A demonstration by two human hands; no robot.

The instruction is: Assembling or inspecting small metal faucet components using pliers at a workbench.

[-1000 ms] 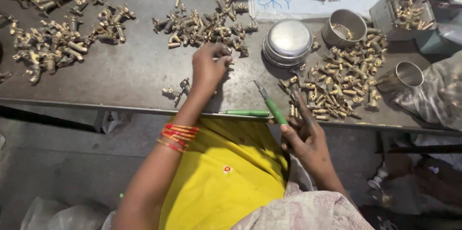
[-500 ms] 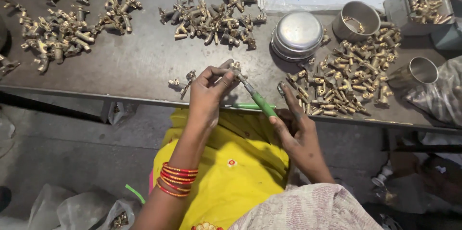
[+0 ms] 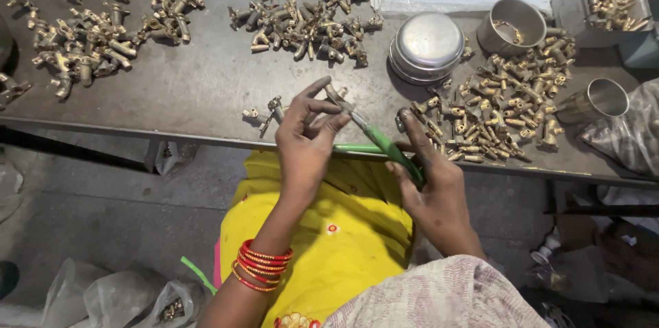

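My left hand (image 3: 307, 143) pinches a small brass fitting (image 3: 336, 95) over the front edge of the grey metal table (image 3: 199, 88). My right hand (image 3: 429, 184) grips a green-handled screwdriver (image 3: 391, 151), whose metal tip meets the fitting. Red bangles circle my left wrist. Just left of my left hand, two loose brass fittings (image 3: 264, 114) lie on the table. To the right of my right hand spreads a heap of brass fittings (image 3: 504, 112).
More brass heaps lie at the back middle (image 3: 309, 22) and far left (image 3: 89, 47). A round steel lidded tin (image 3: 425, 45), a steel cup (image 3: 509, 22), a second cup (image 3: 604, 98) and a grey tray of parts (image 3: 607, 5) stand at the right. Plastic bags (image 3: 110, 297) lie on the floor.
My left hand has lifted a fitting from the table toward me. My right hand has swung the screwdriver up until its tip reached the fitting.
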